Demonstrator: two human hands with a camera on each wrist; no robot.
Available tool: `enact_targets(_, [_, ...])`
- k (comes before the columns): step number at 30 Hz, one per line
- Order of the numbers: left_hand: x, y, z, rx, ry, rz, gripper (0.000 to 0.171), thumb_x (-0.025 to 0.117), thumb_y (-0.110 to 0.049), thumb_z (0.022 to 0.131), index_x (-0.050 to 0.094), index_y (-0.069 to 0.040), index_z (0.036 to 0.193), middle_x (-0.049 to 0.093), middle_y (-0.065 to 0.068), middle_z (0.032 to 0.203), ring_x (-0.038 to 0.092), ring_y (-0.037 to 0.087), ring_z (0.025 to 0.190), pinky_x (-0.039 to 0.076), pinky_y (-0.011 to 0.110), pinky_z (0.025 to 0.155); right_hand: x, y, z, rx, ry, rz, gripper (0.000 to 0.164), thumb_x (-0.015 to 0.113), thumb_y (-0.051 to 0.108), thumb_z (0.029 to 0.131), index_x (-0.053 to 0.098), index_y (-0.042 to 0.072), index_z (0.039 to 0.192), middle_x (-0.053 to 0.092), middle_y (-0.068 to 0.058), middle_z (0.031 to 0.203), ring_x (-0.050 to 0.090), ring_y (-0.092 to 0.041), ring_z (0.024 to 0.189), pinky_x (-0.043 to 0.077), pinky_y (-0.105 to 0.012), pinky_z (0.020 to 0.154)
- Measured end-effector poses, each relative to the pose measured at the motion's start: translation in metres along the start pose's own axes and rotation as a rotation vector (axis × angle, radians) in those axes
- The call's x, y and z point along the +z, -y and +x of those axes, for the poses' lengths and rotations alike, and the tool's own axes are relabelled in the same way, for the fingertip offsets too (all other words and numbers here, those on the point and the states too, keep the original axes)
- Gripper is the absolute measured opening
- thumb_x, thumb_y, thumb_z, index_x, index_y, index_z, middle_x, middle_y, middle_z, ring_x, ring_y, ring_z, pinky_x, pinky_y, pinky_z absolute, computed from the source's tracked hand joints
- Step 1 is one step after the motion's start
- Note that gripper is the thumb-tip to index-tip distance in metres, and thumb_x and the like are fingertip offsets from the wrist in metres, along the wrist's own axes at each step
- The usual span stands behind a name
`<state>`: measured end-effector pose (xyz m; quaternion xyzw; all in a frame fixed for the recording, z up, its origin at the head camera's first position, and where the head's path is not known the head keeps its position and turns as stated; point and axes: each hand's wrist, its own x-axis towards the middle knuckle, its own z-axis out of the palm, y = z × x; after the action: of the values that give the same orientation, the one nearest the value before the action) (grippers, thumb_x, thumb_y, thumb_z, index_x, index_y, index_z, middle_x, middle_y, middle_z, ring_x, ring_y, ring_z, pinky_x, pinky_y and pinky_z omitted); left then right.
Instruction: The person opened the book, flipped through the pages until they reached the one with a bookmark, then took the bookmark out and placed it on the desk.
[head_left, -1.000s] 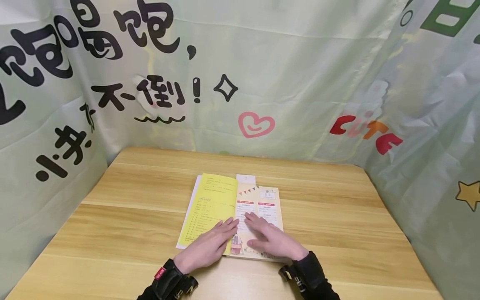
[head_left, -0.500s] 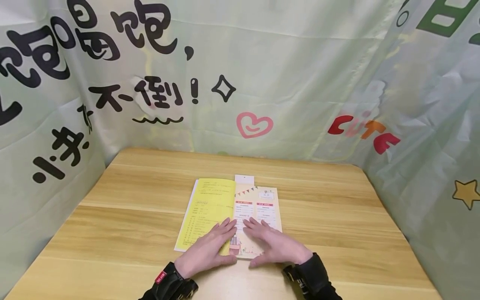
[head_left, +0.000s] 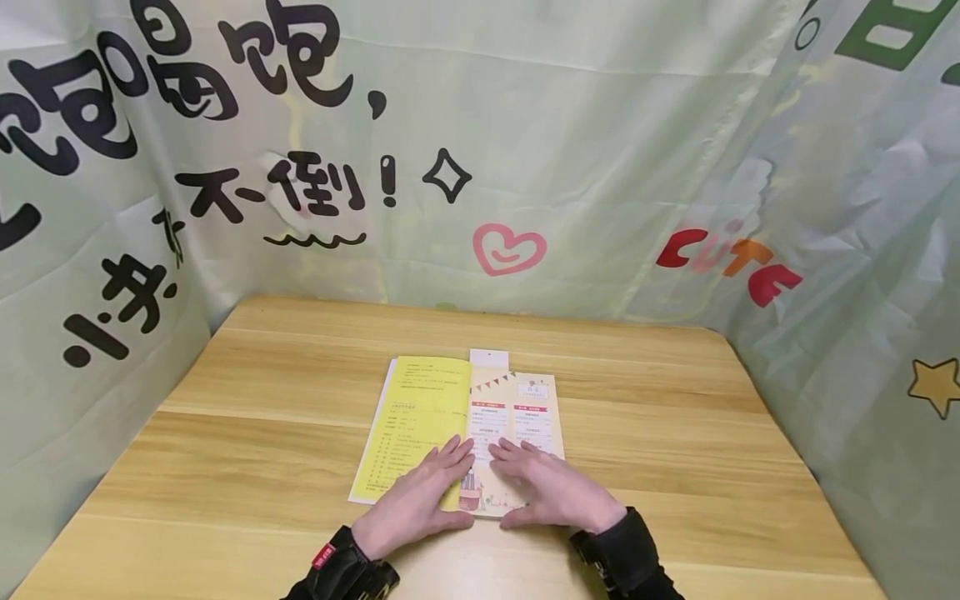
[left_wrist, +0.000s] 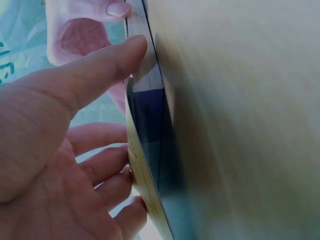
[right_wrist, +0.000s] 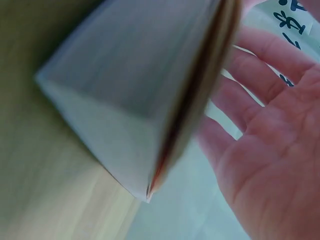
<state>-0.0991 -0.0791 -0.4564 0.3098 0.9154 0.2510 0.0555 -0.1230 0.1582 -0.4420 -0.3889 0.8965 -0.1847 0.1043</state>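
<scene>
An open book (head_left: 534, 429) lies on the wooden table in the head view, its yellow left page (head_left: 420, 400) beside a cream contents page with red headings. My left hand (head_left: 416, 500) rests near the fold with extended fingers on the yellow page's lower part. Its thumb (left_wrist: 107, 67) touches the book's bottom edge in the left wrist view. My right hand (head_left: 558, 492) rests on the lower cream page, fingers extended and thumb at the near edge. In the right wrist view, its fingers (right_wrist: 260, 75) lie along the top pages, above the thick page block (right_wrist: 130, 85).
A white tab (head_left: 490, 358) with a small hole sticks out past the book's top edge. Printed fabric (head_left: 600, 150) hangs behind and along both sides of the wooden table (head_left: 660, 400).
Both thumbs have shifted from over the pages down to the book's near edge. The yellow page lies a little flatter than a second ago. In the last half second hardly anything moved.
</scene>
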Motion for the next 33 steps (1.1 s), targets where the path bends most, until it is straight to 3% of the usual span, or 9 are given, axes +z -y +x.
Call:
enact_targets(15, [0.0000,-0.0015,-0.0006,-0.006,0.000,0.000,0.080,0.072,-0.041,0.078,0.046,0.004,0.139,0.032,0.017,0.152,0.022,0.030,0.140,0.025,0.050,0.115,0.0004,0.0021,-0.0009,-0.016,0.003,-0.015,0.070,0.079,0.035,0.070,0.058,0.005,0.130,0.041,-0.016,0.146,0.034,-0.032,0.135,0.029,-0.055,0.111])
enact_targets(27, [-0.0005,-0.0038,0.0000,-0.003,0.003,0.029,0.077,0.071,-0.041,0.080,0.047,0.004,0.139,0.033,0.017,0.152,0.023,0.030,0.140,0.026,0.050,0.115,-0.0042,0.0010,-0.0027,-0.054,0.011,-0.010,0.058,0.076,0.035,0.075,0.064,0.006,0.123,0.046,-0.016,0.143,0.038,-0.032,0.133,0.031,-0.056,0.110])
enact_targets(33, [0.0004,-0.0044,-0.0003,-0.007,-0.001,0.035,0.078,0.071,-0.042,0.080,0.047,0.005,0.138,0.033,0.017,0.152,0.023,0.030,0.140,0.025,0.051,0.115,-0.0070,0.0002,-0.0052,-0.027,0.037,0.016,0.051,0.074,0.033,0.078,0.066,0.007,0.122,0.046,-0.013,0.144,0.037,-0.032,0.133,0.029,-0.057,0.111])
